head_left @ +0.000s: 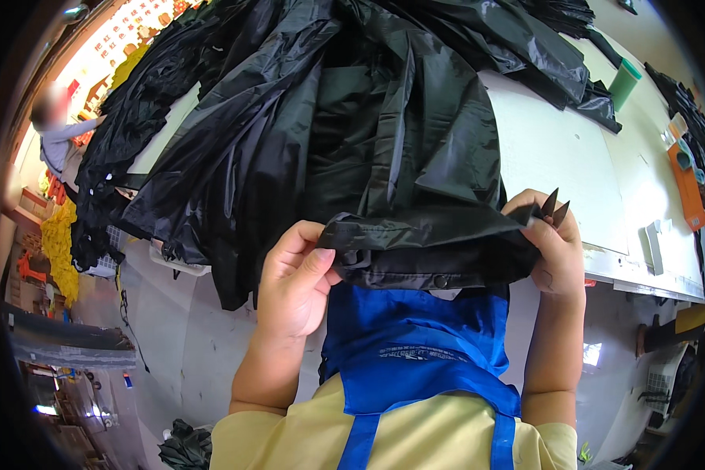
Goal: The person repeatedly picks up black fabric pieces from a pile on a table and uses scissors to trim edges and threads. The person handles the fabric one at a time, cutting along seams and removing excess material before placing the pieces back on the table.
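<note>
Between my hands stretches the edge of a shiny black garment (415, 235), whose folds spread away over the table. My left hand (298, 274) pinches one end of this edge between thumb and fingers. At the other end, my right hand (552, 243) grips the cloth the same way. A pair of small pointed thread snips (554, 207) also sits in my right hand, its two dark blades sticking out apart past the fingers. A round dark snap button (441, 281) shows on the lower band of the cloth.
The white table (560, 157) carries more black garments (149, 102) at the left. At its right are a green cylinder (625, 84) and an orange box (687, 184). Yellow cloth (59, 243) is piled at far left, near another person (59, 145). Black cloth (186, 445) lies on the floor.
</note>
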The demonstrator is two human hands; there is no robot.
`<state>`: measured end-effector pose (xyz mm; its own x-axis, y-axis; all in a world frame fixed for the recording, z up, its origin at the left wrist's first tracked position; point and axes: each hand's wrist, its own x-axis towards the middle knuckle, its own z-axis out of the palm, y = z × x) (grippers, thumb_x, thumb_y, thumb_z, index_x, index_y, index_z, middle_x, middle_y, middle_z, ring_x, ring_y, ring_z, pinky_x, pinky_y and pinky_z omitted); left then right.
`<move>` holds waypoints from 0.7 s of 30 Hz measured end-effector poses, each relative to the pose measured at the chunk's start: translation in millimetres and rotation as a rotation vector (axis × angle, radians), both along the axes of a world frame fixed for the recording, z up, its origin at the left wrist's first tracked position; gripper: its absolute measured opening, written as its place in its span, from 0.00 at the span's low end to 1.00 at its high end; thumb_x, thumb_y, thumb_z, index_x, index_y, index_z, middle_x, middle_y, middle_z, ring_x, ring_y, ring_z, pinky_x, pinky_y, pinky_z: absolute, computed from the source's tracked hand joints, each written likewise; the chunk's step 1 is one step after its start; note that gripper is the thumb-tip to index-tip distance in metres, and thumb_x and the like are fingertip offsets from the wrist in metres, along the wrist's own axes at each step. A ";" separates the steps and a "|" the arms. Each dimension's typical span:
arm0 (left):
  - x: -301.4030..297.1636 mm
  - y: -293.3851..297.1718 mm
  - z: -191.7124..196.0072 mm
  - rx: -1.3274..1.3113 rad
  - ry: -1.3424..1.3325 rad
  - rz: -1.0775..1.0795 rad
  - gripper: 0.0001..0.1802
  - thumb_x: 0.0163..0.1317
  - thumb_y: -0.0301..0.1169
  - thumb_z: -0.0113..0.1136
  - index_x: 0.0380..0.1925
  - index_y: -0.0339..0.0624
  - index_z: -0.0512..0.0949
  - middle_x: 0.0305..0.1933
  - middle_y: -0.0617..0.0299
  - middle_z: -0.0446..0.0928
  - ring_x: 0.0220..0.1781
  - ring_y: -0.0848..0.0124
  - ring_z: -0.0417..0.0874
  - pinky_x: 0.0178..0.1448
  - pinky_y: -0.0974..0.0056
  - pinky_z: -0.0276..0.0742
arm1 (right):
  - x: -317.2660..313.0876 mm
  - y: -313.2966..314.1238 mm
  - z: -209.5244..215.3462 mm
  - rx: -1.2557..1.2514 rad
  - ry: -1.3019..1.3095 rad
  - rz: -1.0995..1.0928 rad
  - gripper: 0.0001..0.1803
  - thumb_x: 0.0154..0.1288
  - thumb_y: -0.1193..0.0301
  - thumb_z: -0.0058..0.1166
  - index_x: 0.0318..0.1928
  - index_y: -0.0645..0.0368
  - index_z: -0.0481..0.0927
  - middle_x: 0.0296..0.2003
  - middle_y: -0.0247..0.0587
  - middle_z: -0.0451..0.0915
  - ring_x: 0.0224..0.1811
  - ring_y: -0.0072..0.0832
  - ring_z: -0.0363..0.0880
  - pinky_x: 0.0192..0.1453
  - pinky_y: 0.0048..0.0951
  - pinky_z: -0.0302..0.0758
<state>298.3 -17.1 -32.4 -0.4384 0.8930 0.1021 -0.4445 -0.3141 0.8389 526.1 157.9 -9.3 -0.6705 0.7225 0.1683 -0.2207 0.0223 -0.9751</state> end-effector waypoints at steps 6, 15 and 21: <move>1.2 -0.4 -2.9 0.197 -0.232 -0.164 0.11 0.70 0.28 0.41 0.50 0.40 0.63 0.51 0.49 0.76 0.50 0.58 0.82 0.49 0.51 0.81 | -5.4 9.2 -15.2 0.060 -0.293 -0.038 0.05 0.62 0.77 0.49 0.33 0.64 0.79 0.24 0.25 0.74 0.27 0.12 0.66 0.33 0.17 0.62; -5.7 7.6 -13.8 0.139 -0.264 -0.225 0.09 0.67 0.29 0.46 0.40 0.36 0.73 0.43 0.53 0.80 0.45 0.67 0.81 0.52 0.63 0.76 | 5.8 24.5 -61.7 -0.442 0.119 0.025 0.10 0.61 0.67 0.60 0.30 0.60 0.75 0.19 0.29 0.71 0.15 0.14 0.62 0.17 0.16 0.57; -12.2 1.9 -20.7 0.039 -0.348 -0.188 0.14 0.66 0.35 0.50 0.41 0.35 0.76 0.44 0.50 0.81 0.46 0.58 0.82 0.55 0.54 0.76 | 1.9 17.5 -55.4 -0.613 0.309 0.074 0.14 0.68 0.60 0.51 0.34 0.60 0.75 0.18 0.34 0.75 0.12 0.16 0.63 0.14 0.16 0.57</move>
<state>286.1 -15.1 -53.0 -0.2823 0.9593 0.0113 -0.7529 -0.2289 0.6171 527.9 175.4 -64.7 -0.7086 0.7027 -0.0647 -0.4701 -0.5384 -0.6993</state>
